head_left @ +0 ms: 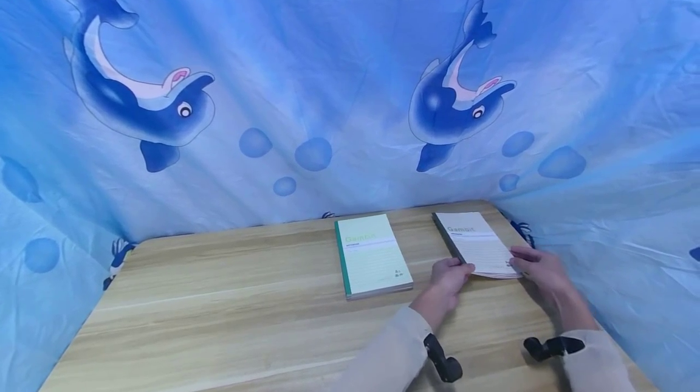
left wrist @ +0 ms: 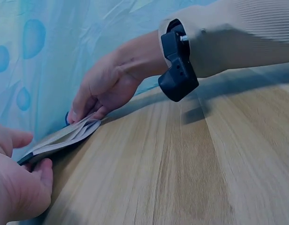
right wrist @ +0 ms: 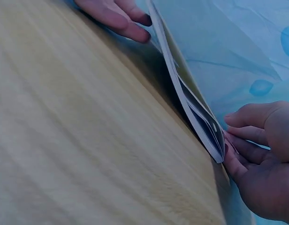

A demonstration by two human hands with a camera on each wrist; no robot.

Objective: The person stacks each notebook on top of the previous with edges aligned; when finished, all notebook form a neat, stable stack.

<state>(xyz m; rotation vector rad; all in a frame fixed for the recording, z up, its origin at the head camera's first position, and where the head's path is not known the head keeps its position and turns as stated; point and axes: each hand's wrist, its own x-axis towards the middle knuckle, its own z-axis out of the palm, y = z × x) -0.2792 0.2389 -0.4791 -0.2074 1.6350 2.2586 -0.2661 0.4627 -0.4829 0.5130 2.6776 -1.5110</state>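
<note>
A notebook with a white cover and dark spine [head_left: 476, 240] lies at the table's right, its near edge raised off the wood. My left hand [head_left: 451, 276] holds the near spine corner, thumb on the cover side and fingers beneath in the left wrist view. At the opposite near corner, my right hand [head_left: 541, 267] grips the notebook's edge. In the right wrist view the pages of the notebook [right wrist: 189, 103] part slightly near that hand. A second notebook, pale green with a green spine [head_left: 374, 255], lies flat to the left, touched by neither hand.
The wooden table [head_left: 219, 307] extends to the left and toward me. A blue curtain [head_left: 350, 76] printed with dolphins hangs behind it and along both sides. Black wrist cameras [head_left: 443, 360] sit on both sleeves.
</note>
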